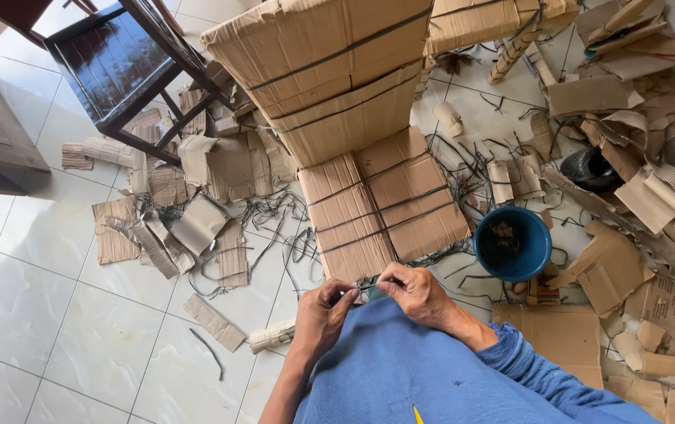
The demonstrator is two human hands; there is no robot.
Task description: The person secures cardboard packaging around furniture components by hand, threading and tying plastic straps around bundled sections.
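A tall piece wrapped in brown cardboard [369,196] and bound with dark straps stands in front of me on the tiled floor. My left hand [323,312] and my right hand [414,292] meet at its near lower edge. Both pinch a thin dark strap [365,288] between fingers and thumb. My blue shirt [400,369] fills the bottom of the view under the hands.
A blue bucket [512,243] with scraps stands right of the wrapped piece. Cardboard offcuts [196,220] and loose dark strap pieces [274,228] litter the floor. A dark wooden chair [121,67] stands at the far left. More cardboard [636,188] is heaped at the right.
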